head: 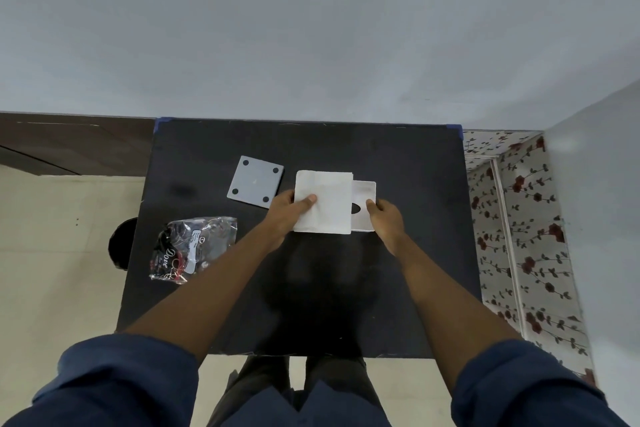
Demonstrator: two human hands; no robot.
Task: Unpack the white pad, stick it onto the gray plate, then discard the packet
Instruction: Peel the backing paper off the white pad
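A white paper packet (327, 199) is held above the middle of the black table. My left hand (289, 210) grips its left edge, thumb on top. A white pad (363, 198) with a dark oval hole sticks out of the packet's right side, and my right hand (384, 215) pinches its lower right part. The gray square plate (254, 180), with a dark hole in each corner, lies flat on the table just left of the packet, apart from both hands.
A crumpled clear plastic bag (192, 248) with "Dove" print lies at the left front of the black table (398, 270). A dark round object (119, 248) sits on the floor by the table's left edge. A floral-patterned surface (519, 236) stands to the right.
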